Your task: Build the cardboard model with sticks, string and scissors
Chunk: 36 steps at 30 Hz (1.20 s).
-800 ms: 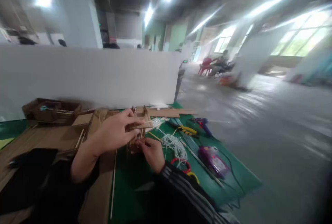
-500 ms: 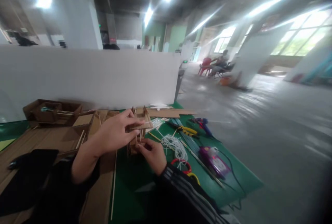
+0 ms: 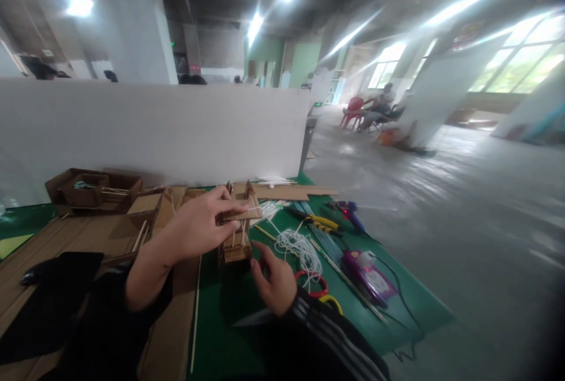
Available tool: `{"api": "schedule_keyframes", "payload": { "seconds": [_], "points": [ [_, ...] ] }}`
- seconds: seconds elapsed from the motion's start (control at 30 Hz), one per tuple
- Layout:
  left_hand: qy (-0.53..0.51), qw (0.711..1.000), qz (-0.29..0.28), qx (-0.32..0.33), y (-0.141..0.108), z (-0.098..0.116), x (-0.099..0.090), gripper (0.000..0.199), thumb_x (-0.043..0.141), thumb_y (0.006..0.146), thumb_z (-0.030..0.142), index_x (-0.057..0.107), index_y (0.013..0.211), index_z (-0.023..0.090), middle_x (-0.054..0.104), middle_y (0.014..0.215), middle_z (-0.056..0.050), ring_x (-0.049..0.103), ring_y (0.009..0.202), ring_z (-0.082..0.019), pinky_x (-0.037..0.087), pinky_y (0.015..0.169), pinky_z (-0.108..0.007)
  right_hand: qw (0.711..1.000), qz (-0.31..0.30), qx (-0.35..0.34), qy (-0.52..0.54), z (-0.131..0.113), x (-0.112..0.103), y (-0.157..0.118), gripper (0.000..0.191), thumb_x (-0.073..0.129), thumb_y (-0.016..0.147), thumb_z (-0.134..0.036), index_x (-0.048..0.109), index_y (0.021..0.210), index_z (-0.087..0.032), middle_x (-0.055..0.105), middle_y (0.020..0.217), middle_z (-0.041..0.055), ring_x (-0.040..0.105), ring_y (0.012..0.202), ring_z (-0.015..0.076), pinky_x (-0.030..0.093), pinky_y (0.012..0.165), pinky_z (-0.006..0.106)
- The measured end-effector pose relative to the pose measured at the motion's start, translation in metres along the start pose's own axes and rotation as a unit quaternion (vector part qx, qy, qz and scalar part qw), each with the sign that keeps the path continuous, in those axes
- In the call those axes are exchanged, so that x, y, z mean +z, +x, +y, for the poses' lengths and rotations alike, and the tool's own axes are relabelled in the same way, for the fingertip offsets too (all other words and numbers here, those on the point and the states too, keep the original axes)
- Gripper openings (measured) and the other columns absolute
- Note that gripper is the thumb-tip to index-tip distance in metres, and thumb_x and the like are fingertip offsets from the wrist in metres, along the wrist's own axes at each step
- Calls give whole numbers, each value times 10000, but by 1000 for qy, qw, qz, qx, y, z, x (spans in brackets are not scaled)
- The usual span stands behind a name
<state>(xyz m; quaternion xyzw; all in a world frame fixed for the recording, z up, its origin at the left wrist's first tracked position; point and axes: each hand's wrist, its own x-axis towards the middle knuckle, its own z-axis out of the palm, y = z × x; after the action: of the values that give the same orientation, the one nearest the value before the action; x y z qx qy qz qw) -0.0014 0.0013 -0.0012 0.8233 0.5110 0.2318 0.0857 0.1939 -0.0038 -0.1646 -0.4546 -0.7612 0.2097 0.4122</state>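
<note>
My left hand (image 3: pixel 200 222) is closed on the upper part of a small cardboard model (image 3: pixel 236 253), its thumb and fingers pinching a flat cardboard piece near the top. Thin pale sticks or strings run down inside the model's open front. To the right of the model and apart from it is my right hand (image 3: pixel 276 278), with thumb and forefinger spread and nothing between them. A tangle of white string (image 3: pixel 300 248) lies just beyond this hand. Beside its wrist are scissors with red and yellow handles (image 3: pixel 315 284), partly covered by the sleeve.
Yellow-black pliers (image 3: pixel 324 223), a glue gun (image 3: pixel 348 213) and a purple power strip (image 3: pixel 368 278) with a cable lie on the green table (image 3: pixel 415 310). Cardboard sheets (image 3: pixel 176 328) and a cardboard box (image 3: pixel 95 189) are at left. A white partition (image 3: pixel 154 133) stands behind.
My right hand has let go of the model's lower front and drawn back to the right, its fingers opening. My left hand keeps its hold on the top.
</note>
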Motion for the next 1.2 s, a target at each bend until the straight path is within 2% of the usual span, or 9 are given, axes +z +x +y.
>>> {"api": "schedule_keyframes", "payload": {
  "seconds": [0.17, 0.33, 0.53, 0.63, 0.77, 0.87, 1.03, 1.2],
  "points": [
    [0, 1000, -1, 3, -1, 1, -1, 317, 559, 883, 328, 664, 1183, 315, 546, 1005, 1, 552, 716, -129, 432, 677, -286, 999, -27, -18, -24, -2, 3, -1, 377, 490, 908, -295, 565, 1269, -216, 643, 681, -2, 596, 579, 163, 368, 568, 251],
    [-5, 1000, 0, 1, 0, 0, 1, 319, 566, 879, 317, 666, 1182, 307, 552, 1003, 0, 551, 703, -125, 435, 679, -286, 999, -36, -21, -13, -10, 5, -3, 371, 498, 903, -298, 572, 1258, -222, 631, 658, -10, 595, 575, 159, 368, 566, 242],
    [-6, 1000, -2, 2, 0, 1, 1, 318, 558, 884, 329, 663, 1184, 307, 554, 1005, -3, 547, 700, -125, 439, 686, -294, 999, -19, 11, 41, -23, 6, 6, 291, 464, 919, -275, 613, 1158, -197, 568, 560, -31, 524, 472, 131, 323, 485, 225],
    [-8, 1000, 0, 8, 0, 1, 1, 320, 552, 883, 309, 663, 1184, 295, 556, 1007, -10, 554, 716, -130, 440, 690, -294, 996, -20, 20, 79, -26, 9, 11, 271, 490, 904, -265, 621, 1135, -206, 579, 581, -29, 535, 494, 129, 351, 499, 217],
    [-7, 1000, -1, 19, 0, -1, 0, 322, 543, 877, 282, 667, 1175, 283, 557, 997, -22, 557, 741, -142, 442, 687, -286, 988, -31, 36, 150, -24, 12, 14, 226, 440, 935, -283, 595, 1065, -182, 552, 558, -43, 538, 464, 115, 398, 455, 194],
    [-8, 1000, -10, 19, 0, -3, -2, 332, 555, 861, 270, 662, 1175, 283, 552, 996, -25, 557, 747, -149, 441, 670, -278, 983, -3, 52, 176, -22, 11, 14, 215, 395, 963, -328, 539, 1005, -173, 483, 518, -63, 486, 433, 108, 384, 421, 193],
    [-9, 1000, -24, 14, 0, -7, -2, 338, 578, 840, 284, 646, 1171, 281, 541, 990, -25, 560, 748, -157, 449, 673, -281, 985, 59, 49, 153, -22, 10, 18, 237, 491, 902, -309, 450, 1103, -189, 495, 632, -51, 488, 526, 121, 389, 493, 211],
    [-3, 999, -37, 5, 1, -4, -1, 334, 573, 826, 259, 617, 1157, 275, 526, 985, -19, 581, 763, -168, 466, 707, -301, 992, 44, 54, 102, -25, 17, 31, 234, 632, 810, -333, 480, 943, -216, 544, 594, -62, 521, 515, 132, 366, 503, 214]
  ]
}}
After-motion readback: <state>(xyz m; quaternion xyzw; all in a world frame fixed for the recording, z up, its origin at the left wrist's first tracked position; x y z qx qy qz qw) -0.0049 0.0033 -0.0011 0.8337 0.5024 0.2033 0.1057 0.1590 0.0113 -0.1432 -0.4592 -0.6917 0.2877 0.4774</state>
